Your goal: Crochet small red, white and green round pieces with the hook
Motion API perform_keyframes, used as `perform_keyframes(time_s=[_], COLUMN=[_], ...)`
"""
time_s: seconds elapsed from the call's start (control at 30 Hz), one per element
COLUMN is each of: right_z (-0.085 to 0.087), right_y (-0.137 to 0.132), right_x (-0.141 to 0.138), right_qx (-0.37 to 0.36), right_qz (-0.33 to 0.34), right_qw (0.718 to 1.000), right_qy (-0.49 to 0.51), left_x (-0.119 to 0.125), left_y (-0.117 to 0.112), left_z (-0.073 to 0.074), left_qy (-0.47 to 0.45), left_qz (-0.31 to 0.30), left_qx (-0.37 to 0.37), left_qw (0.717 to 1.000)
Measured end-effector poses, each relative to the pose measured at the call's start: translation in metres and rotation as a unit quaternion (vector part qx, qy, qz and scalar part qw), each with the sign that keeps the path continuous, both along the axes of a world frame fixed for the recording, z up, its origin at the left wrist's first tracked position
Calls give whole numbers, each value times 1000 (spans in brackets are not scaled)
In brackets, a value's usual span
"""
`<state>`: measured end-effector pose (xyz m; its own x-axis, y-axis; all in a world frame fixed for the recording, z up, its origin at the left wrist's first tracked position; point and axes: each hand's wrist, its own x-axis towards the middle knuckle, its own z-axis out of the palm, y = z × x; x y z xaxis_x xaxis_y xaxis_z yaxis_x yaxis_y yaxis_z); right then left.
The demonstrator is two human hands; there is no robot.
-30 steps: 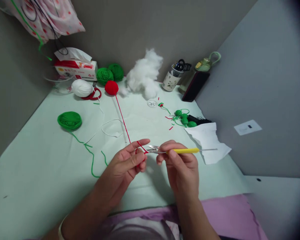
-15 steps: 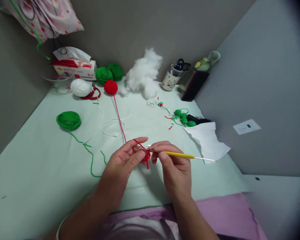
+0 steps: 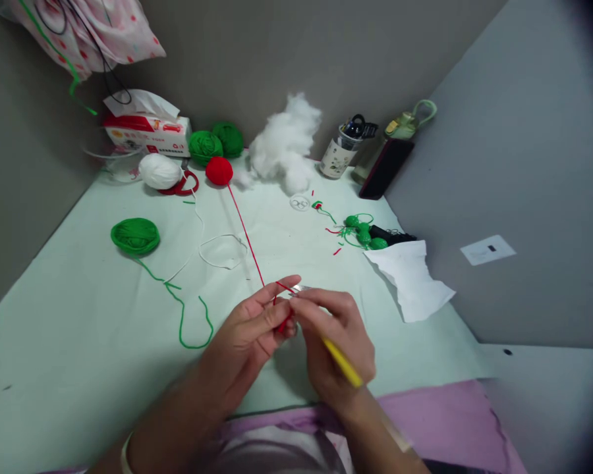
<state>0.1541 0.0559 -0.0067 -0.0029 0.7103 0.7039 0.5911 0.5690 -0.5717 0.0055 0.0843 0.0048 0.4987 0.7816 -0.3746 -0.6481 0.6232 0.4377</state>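
My left hand (image 3: 250, 332) pinches a small piece of red yarn work (image 3: 284, 321) between thumb and fingers. A red strand (image 3: 247, 234) runs over its raised index finger and back to the red yarn ball (image 3: 219, 171). Close beside it, my right hand (image 3: 338, 342) is closed around a crochet hook (image 3: 343, 363) with a yellow handle. The handle slants down toward my right wrist, and its rear end is blurred. At the red yarn, the hook's working tip is mostly hidden by my fingers. A bit of silvery metal (image 3: 300, 288) shows just above the fingertips.
Green yarn (image 3: 135, 237) and white yarn (image 3: 161, 172) lie at left, near red-handled scissors (image 3: 185, 184). White stuffing (image 3: 286, 145) sits at the back. At right are a cup (image 3: 338, 155), a phone (image 3: 387, 169), green crocheted pieces (image 3: 363, 232) and crumpled paper (image 3: 415, 280).
The crochet hook has swung from nearly level to slanting down toward my right wrist as that hand turned. My left hand has shifted slightly right with the red yarn.
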Motion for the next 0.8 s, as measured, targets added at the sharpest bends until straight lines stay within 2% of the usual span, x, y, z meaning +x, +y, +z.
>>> perform_keyframes(time_s=[0.07, 0.13, 0.2, 0.23, 0.27, 0.33, 0.4, 0.43, 0.5, 0.57, 0.63, 0.7, 0.73, 0.8], right_z=[5, 11, 15, 15, 14, 11, 7, 6, 5, 6, 8, 11, 12, 15], right_y=[2, 5, 7, 7, 6, 3, -1, -2, -1, 3, 8, 11, 11, 9], right_x=[3, 6, 7, 5, 3, -1, -5, -6, -4, 1, 6, 11, 12, 14], right_qx=[-56, -112, -156, -168, -167, -118, -50, -33, -49, -119, -195, -243, -254, -243], right_qz=[19, 59, 99, 104, 95, 43, 1, -4, 14, 64, 118, 153, 160, 157], right_qw=[990, 961, 934, 934, 946, 984, 999, 999, 996, 969, 916, 872, 866, 883], right_qy=[130, 245, 305, 298, 261, 127, 19, 6, 73, 206, 331, 395, 401, 370], left_x=[-4, -6, -3, -1, 1, 5, 6, 6, 4, 1, -1, -3, -4, -5], left_y=[2, 4, 3, 2, 0, -3, -5, -6, -5, -2, 0, 2, 3, 3], left_z=[0, 1, 1, 0, -1, -4, -6, -6, -3, 3, 10, 15, 16, 16], left_qy=[-2, 23, 72, 99, 123, 151, 153, 149, 142, 135, 128, 129, 134, 153], left_qz=[7, 25, 46, 59, 73, 90, 80, 66, 37, 16, 1, -3, -2, 4], left_qx=[5, 25, 58, 78, 99, 125, 126, 121, 109, 97, 89, 87, 89, 100], left_qw=[1000, 999, 995, 990, 985, 976, 977, 979, 983, 986, 988, 988, 987, 983])
